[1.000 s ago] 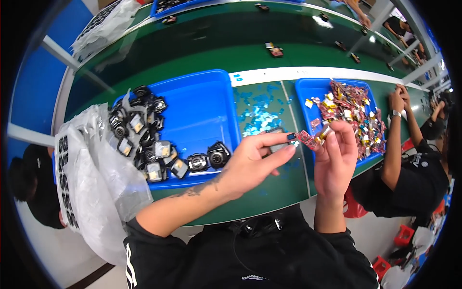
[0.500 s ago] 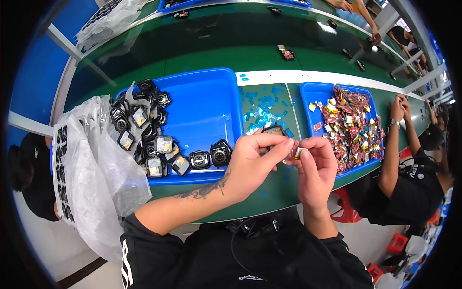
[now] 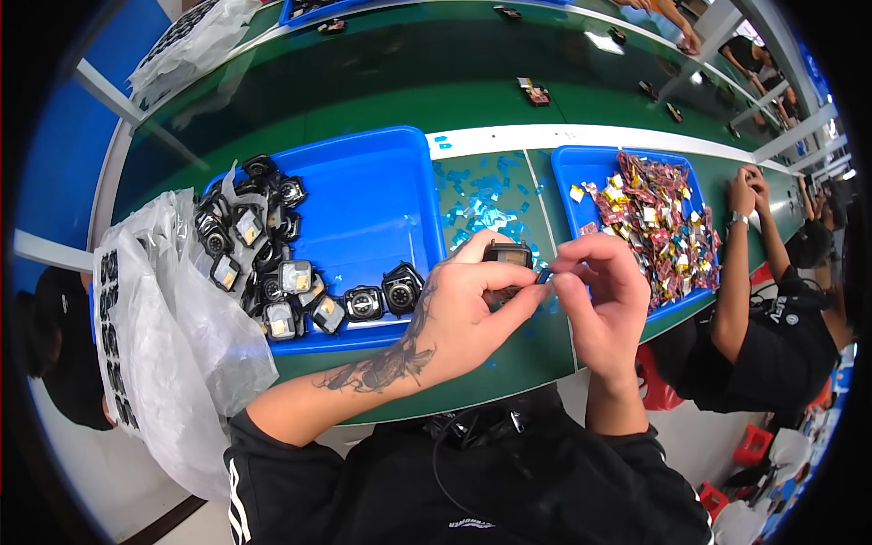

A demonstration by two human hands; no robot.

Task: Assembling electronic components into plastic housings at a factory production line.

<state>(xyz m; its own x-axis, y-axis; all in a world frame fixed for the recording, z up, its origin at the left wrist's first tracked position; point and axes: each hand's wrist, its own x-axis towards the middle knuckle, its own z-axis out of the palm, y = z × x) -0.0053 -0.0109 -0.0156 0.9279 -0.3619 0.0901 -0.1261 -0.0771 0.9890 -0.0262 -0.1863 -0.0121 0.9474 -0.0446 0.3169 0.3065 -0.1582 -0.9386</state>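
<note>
My left hand is closed around a black watch case, which shows above its fingers over the green table. A small dark-blue piece sits between my left fingertips and the thumb and forefinger of my right hand. That right hand is closed in a pinch on it; the piece looks like film, though its exact kind is hard to make out. Left of my hands, a blue tray bears several black watch cases. To the right, another blue tray holds a heap of small red circuit boards with yellow and white parts.
Blue film scraps lie scattered between the trays. Clear plastic sheeting hangs over the left edge. Beyond a white rail runs a dark green belt carrying small assemblies. A co-worker's forearm is at the right.
The small board with white and yellow parts is gone from my fingertips, where a dark-blue piece now shows. My left hand has turned, and the view has shifted slightly.
</note>
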